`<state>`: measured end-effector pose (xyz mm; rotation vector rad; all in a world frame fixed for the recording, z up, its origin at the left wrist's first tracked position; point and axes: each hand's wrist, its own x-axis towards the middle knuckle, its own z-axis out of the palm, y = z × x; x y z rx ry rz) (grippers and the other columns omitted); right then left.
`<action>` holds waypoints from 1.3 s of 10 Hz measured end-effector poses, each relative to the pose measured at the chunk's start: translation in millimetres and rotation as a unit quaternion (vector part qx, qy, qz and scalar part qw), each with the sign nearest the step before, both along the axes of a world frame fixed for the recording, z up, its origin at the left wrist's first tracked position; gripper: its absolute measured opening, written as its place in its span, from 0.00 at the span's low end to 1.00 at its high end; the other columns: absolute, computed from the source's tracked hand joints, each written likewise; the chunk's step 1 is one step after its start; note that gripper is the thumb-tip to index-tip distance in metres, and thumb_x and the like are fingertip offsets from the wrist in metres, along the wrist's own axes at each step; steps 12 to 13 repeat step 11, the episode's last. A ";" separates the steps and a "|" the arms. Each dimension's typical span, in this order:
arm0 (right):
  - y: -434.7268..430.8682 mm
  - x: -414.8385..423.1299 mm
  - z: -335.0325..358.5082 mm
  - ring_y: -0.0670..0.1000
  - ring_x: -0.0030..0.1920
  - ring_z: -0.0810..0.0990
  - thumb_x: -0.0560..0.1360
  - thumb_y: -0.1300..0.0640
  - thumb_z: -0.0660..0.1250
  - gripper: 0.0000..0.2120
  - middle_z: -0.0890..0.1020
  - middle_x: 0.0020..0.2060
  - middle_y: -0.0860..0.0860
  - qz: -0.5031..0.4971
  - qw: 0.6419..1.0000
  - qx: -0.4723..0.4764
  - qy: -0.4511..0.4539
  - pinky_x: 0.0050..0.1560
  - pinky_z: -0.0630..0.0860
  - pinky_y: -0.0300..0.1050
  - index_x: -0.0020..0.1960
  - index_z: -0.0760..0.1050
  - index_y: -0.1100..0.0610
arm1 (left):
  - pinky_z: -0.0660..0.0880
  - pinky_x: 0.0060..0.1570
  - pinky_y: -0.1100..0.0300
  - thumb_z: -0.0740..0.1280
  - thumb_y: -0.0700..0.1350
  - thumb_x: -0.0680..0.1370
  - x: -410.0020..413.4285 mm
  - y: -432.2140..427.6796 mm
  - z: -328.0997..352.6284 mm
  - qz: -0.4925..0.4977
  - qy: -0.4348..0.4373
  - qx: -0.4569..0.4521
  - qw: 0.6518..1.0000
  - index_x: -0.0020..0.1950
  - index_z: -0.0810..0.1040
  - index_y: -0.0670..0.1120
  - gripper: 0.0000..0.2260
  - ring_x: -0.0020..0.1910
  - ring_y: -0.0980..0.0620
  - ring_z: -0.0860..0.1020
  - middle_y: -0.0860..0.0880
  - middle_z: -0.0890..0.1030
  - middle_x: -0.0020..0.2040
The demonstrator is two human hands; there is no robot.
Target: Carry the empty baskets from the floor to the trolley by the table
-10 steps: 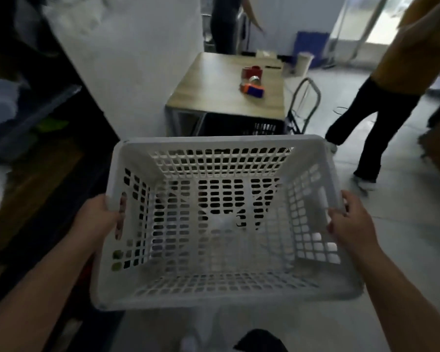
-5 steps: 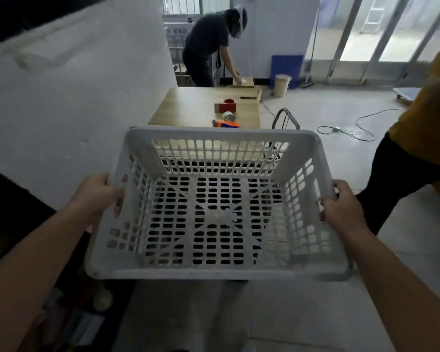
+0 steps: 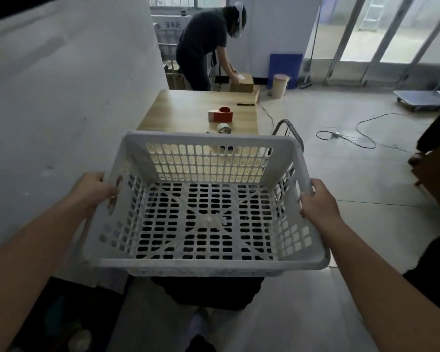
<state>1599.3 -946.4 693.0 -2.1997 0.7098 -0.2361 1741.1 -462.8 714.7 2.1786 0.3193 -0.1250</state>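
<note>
Floor (image 3: 341,174) below, basket (image 3: 203,219) between fingers (image 3: 305,196)

Red tape dispenser (image 3: 220,115), tape roll (image 3: 224,128), black marker (image 3: 246,104), bent-over person (image 3: 206,47), beige bin (image 3: 280,85), floor cable (image 3: 353,134)

Packing room (tape dispenser (image 3: 220,115), carton (image 3: 241,82))

Blurred characters on far sign (image 3: 172,24)
</note>
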 end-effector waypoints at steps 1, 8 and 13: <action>1.7 22.4 -9.4 0.57 0.38 0.81 0.73 0.54 0.57 0.13 0.80 0.42 0.54 -0.007 1.000 0.003 0.023 0.37 0.76 0.48 0.56 0.68 0.45 | 0.80 0.44 0.42 0.71 0.32 0.70 27.1 -8.6 -7.8 -0.012 0.022 0.024 0.999 0.52 0.81 0.36 0.11 0.40 0.39 0.82 0.39 0.84 0.43; 17.6 87.4 -30.7 0.57 0.42 0.81 0.78 0.57 0.57 0.19 0.80 0.48 0.54 0.028 0.994 0.033 0.099 0.41 0.75 0.46 0.68 0.65 0.53 | 0.71 0.32 0.57 0.71 0.37 0.73 92.4 2.7 -34.4 -0.022 0.076 0.123 0.989 0.55 0.79 0.40 0.12 0.36 0.45 0.80 0.46 0.82 0.39; 19.4 101.1 -4.2 0.61 0.66 0.66 0.77 0.45 0.58 0.33 0.64 0.69 0.60 0.077 0.976 -0.149 0.140 0.58 0.68 0.56 0.78 0.49 0.48 | 0.73 0.53 0.42 0.72 0.49 0.75 84.0 -14.7 -26.7 -0.069 -0.063 0.292 0.952 0.74 0.68 0.46 0.29 0.59 0.34 0.75 0.37 0.75 0.65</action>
